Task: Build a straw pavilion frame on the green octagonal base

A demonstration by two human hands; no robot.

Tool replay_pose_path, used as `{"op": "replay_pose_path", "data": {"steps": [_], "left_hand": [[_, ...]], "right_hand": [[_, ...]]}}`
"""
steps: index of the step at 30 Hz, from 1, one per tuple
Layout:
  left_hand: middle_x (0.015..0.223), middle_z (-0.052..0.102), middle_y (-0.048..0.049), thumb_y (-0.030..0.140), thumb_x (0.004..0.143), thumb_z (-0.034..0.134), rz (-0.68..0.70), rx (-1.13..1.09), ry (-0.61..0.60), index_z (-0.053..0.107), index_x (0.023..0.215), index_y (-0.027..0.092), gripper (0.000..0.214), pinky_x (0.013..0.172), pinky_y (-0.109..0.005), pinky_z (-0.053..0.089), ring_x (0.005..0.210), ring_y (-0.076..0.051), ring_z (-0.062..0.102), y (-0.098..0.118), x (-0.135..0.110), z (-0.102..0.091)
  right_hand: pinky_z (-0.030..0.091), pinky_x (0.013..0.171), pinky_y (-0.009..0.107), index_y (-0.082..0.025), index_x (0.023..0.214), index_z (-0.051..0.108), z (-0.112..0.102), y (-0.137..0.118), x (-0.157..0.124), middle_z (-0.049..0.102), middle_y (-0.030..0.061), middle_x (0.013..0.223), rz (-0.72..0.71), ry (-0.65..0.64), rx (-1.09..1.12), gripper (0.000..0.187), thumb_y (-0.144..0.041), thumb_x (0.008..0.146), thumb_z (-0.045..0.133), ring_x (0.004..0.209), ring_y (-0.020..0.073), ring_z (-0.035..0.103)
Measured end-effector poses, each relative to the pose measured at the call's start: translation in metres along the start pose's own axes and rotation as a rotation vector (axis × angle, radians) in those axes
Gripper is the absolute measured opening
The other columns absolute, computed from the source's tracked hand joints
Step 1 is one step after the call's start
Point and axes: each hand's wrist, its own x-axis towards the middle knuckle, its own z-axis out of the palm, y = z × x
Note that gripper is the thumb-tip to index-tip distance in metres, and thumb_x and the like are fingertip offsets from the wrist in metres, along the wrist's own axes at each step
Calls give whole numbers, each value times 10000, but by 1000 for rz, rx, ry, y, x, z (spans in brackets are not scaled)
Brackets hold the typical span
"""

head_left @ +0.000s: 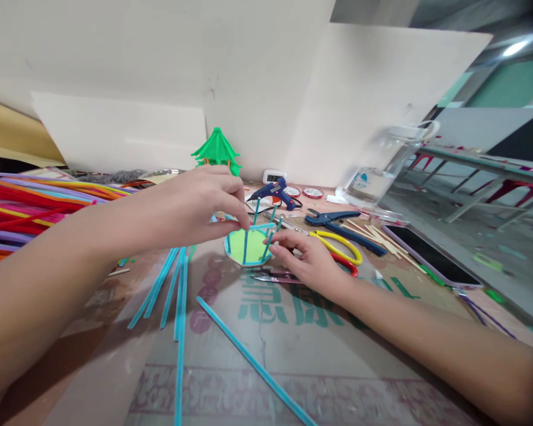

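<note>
A small round green disc [252, 247] with several upright blue sticks glued on it stands on the cardboard-covered table [293, 349]. My left hand [199, 201] hovers over it from the left, its fingertips pinched on a short blue stick [263, 226] lying across the uprights. My right hand [302, 255] rests on the table to the disc's right, fingers pinched on the base of one upright stick [269, 239].
Long blue sticks [177, 290] lie loose in front. Coloured pipe cleaners [31, 204] are piled at left. Behind stand a green paper pavilion [217, 148], a blue glue gun [273, 192], pliers [337, 222], yellow-handled scissors [342, 245], a phone [430, 255] and a clear jar [382, 165].
</note>
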Motion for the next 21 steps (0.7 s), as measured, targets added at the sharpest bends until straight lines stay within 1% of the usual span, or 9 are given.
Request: {"op": "replay_pose_path", "data": {"steps": [4, 8, 11, 13, 15, 17, 19, 21], "left_hand": [[894, 659, -19, 257, 955, 556, -25, -21, -9, 764, 948, 283, 209, 765, -315, 392, 827, -174, 563, 1, 0, 0], [939, 684, -18, 293, 956, 551, -79, -56, 17, 760, 990, 285, 212, 793, -319, 415, 886, -185, 593, 3, 1, -2], [924, 696, -27, 317, 963, 545, -95, -40, 31, 763, 1000, 275, 224, 782, -325, 422, 886, -195, 601, 2, 3, -2], [910, 698, -34, 331, 973, 543, -93, -46, 29, 764, 991, 262, 232, 768, -323, 424, 869, -194, 607, 1, 3, -1], [930, 703, -36, 362, 971, 564, -96, -61, 11, 759, 1000, 262, 221, 778, -324, 432, 884, -198, 615, -1, 2, -1], [1013, 709, -40, 430, 941, 618, -108, -81, -7, 740, 1042, 267, 227, 822, -333, 445, 963, -217, 624, -4, 0, 1], [1141, 699, -48, 502, 891, 676, -138, -100, -19, 698, 1141, 273, 340, 883, -347, 451, 1082, -244, 617, -6, -2, 3], [1238, 676, -48, 539, 841, 724, -170, -124, -39, 634, 1253, 283, 493, 929, -350, 449, 1163, -255, 603, -8, -4, 6]], "right_hand": [[454, 678, 292, -184, 1030, 697, 0, 1, 0, 706, 66, 922, -5, 0, 1, 266, -393, 949, 554, 812, 186, 613], [438, 634, 278, -185, 1024, 691, -1, 1, -1, 683, 46, 859, -12, -9, 6, 247, -377, 953, 553, 760, 168, 596], [406, 574, 261, -191, 1034, 675, 0, 2, -2, 604, -6, 720, -35, 10, 9, 223, -366, 962, 557, 646, 137, 537], [395, 552, 255, -195, 1054, 646, -1, 3, -3, 536, -38, 666, -82, 67, 14, 196, -350, 968, 561, 596, 123, 496], [420, 571, 256, -204, 1079, 606, -6, 1, -4, 527, -37, 705, -173, 160, 15, 167, -324, 967, 575, 624, 124, 508], [469, 630, 272, -218, 1103, 577, -14, -4, -4, 580, -6, 819, -305, 242, -33, 162, -283, 956, 598, 694, 134, 547], [510, 738, 313, -230, 1124, 572, -24, -14, -4, 640, 37, 960, -462, 269, -148, 194, -240, 938, 627, 811, 161, 604], [512, 866, 361, -236, 1150, 579, -34, -27, 0, 681, 66, 1069, -599, 232, -277, 237, -210, 925, 650, 974, 204, 639]]}}
